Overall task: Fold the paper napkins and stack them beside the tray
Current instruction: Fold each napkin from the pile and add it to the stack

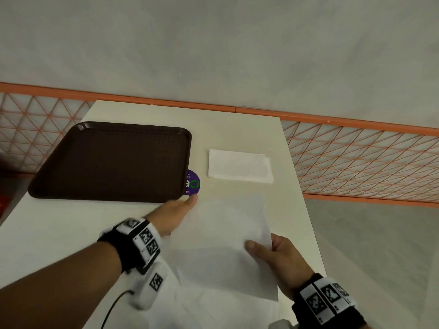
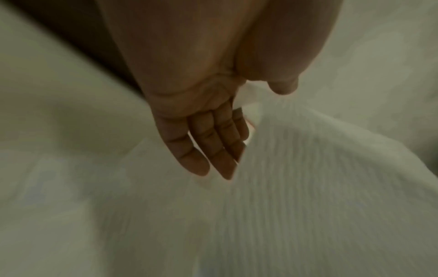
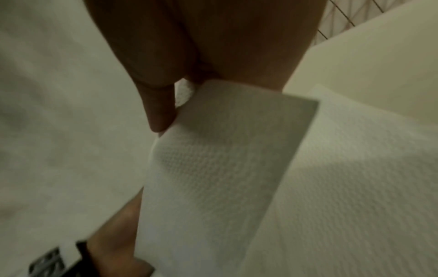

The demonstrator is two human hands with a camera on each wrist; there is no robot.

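A white unfolded paper napkin (image 1: 225,245) is lifted over the near part of the table. My right hand (image 1: 273,250) pinches its right edge, thumb on top and fingers underneath. In the right wrist view the thumb (image 3: 161,112) presses on the embossed napkin (image 3: 213,168). My left hand (image 1: 175,210) reaches to the napkin's left edge with straight fingers (image 2: 208,150), and the raised napkin (image 2: 308,187) hides part of them. A stack of folded napkins (image 1: 240,166) lies just right of the dark brown tray (image 1: 114,160). More white napkin paper (image 1: 190,309) lies under the lifted sheet.
The pale table (image 1: 47,233) ends close to my right hand. A round purple sticker (image 1: 193,184) sits between the tray and the stack. An orange mesh fence (image 1: 356,160) runs behind and to the right. A white device with a cable (image 1: 147,290) hangs under my left wrist.
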